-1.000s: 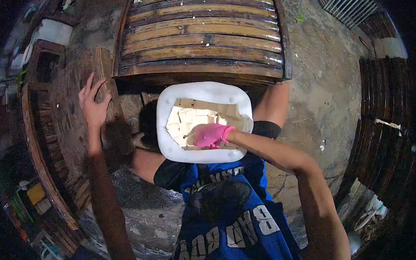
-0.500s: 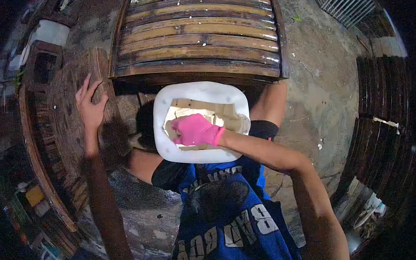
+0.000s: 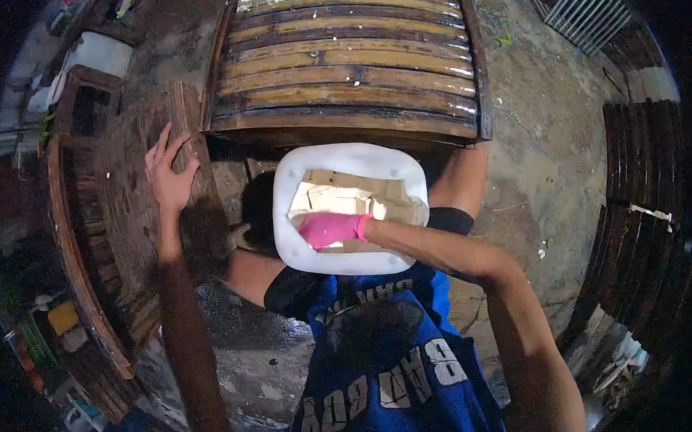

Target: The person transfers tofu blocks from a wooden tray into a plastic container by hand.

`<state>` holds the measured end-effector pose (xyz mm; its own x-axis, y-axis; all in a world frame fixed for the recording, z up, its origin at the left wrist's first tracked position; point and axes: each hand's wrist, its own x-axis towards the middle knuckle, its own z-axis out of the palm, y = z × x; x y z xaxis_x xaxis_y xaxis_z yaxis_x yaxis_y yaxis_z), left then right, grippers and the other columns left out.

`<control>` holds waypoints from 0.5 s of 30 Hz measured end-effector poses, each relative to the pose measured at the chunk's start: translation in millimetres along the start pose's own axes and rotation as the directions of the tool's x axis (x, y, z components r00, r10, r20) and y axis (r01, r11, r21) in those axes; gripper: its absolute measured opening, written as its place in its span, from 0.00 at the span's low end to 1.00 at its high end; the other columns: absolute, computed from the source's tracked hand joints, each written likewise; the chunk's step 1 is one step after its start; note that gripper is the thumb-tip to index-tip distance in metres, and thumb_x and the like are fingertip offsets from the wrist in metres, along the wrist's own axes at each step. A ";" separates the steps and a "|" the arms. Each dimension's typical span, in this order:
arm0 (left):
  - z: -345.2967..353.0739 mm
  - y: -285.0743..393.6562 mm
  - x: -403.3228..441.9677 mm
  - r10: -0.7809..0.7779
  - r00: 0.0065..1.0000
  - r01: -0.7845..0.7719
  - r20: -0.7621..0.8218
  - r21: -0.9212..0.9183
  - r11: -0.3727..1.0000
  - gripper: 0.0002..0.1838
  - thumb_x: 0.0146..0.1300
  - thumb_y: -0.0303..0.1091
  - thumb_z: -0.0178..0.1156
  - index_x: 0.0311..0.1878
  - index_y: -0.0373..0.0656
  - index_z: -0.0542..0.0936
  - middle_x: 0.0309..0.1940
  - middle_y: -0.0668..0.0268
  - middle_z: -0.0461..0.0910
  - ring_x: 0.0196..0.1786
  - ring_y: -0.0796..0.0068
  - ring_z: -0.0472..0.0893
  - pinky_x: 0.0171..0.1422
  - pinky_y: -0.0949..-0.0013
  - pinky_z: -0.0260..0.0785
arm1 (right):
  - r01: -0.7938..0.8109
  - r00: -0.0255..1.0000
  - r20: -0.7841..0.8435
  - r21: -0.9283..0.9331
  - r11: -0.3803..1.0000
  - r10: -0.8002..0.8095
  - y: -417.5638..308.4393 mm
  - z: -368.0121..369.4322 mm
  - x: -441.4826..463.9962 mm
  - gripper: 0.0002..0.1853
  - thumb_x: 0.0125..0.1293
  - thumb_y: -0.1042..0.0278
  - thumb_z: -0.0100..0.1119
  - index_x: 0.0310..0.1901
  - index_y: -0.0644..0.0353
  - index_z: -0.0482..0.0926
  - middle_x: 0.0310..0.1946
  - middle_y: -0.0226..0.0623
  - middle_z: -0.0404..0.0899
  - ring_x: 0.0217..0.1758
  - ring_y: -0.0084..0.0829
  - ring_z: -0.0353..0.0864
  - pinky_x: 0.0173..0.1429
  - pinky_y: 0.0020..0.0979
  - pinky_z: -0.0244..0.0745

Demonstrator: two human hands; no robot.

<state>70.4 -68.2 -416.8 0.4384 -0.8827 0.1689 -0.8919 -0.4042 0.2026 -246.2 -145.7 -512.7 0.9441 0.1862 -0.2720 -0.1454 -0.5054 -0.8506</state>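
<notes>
A white plastic container (image 3: 289,252) with a rounded rim and a rough-edged opening sits between my knees. Inside lie several beige, flat-sided pieces (image 3: 383,189) that I cannot name. My right hand (image 3: 333,230), in a pink glove, reaches into the opening near its front left. Its fingers point down and left, blurred and partly hidden, so what they hold does not show. Bare and with fingers spread, my left hand (image 3: 171,176) is by the wooden plank (image 3: 186,119) on the left; it holds nothing.
Just beyond the container stands a bamboo-slat bench (image 3: 349,79) with small white bits on it. Wet concrete floor (image 3: 546,163) lies to the right, beside dark wooden slats (image 3: 642,175). A metal grille (image 3: 587,13) leans at the far right.
My right hand has sunk lower into the container, so less of the glove's fingers shows. The view has shifted slightly; my left hand keeps its spread pose by the plank.
</notes>
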 end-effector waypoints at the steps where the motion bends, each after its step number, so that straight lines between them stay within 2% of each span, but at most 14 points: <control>1: 2.2 -0.6 1.6 0.002 1.000 -0.002 0.001 0.009 1.000 0.24 0.56 0.37 0.68 0.59 0.60 0.82 0.75 0.78 0.65 0.71 0.58 0.65 0.76 0.54 0.58 | -0.053 0.998 -0.024 0.028 0.998 0.054 0.2 7.5 2.4 0.11 0.66 0.64 0.56 0.41 0.60 0.83 0.38 0.41 0.85 0.45 0.35 0.85 0.49 0.36 0.78; 8: 1.1 -0.4 0.9 0.020 1.000 -0.021 -0.005 -0.056 0.998 0.24 0.56 0.37 0.68 0.59 0.59 0.82 0.74 0.77 0.66 0.71 0.58 0.65 0.76 0.53 0.59 | -0.158 0.970 -0.197 -0.064 0.985 0.143 -21.6 6.4 0.8 0.11 0.67 0.63 0.56 0.41 0.60 0.84 0.40 0.40 0.85 0.47 0.33 0.85 0.51 0.35 0.77; 11: -2.0 3.9 -0.3 -0.016 1.000 0.016 -0.013 -0.038 0.999 0.23 0.57 0.36 0.68 0.58 0.58 0.83 0.74 0.76 0.66 0.71 0.57 0.65 0.76 0.52 0.59 | -0.179 0.961 -0.222 -0.049 0.983 0.164 -23.5 -3.2 -1.1 0.12 0.67 0.62 0.56 0.42 0.60 0.84 0.40 0.40 0.85 0.48 0.32 0.84 0.53 0.34 0.77; 15: -1.4 -1.0 -0.4 0.022 0.999 -0.027 -0.047 -0.099 0.995 0.24 0.56 0.32 0.67 0.58 0.56 0.83 0.75 0.73 0.66 0.71 0.54 0.66 0.76 0.50 0.60 | -0.181 0.966 -0.198 -0.062 0.981 0.166 -16.8 -3.6 -4.7 0.12 0.68 0.62 0.56 0.42 0.60 0.84 0.41 0.39 0.86 0.48 0.31 0.84 0.54 0.34 0.76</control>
<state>71.2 -67.1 -415.8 0.4235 -0.8792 0.2184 -0.8878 -0.3548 0.2930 -247.1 -141.1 -495.5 0.9465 -0.0709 -0.3147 -0.2955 -0.5823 -0.7574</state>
